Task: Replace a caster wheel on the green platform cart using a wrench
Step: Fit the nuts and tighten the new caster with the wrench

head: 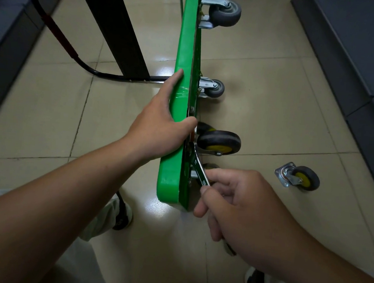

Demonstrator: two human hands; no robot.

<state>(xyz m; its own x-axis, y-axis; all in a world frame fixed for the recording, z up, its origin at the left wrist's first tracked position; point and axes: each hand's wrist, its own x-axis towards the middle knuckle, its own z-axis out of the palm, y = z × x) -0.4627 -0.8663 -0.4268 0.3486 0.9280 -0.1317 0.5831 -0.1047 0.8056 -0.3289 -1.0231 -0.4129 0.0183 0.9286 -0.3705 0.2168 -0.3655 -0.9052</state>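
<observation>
Right hand around wrench at cart

A narrow indoor passage: glossy beige floor tiles between dark grey panelled sides.

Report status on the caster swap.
Left hand grips green cart edge. Right hand holds wrench at mounted yellow-hub caster. Loose caster on floor, apart.

Head camera looks steeply down, close over the upended cart.
</observation>
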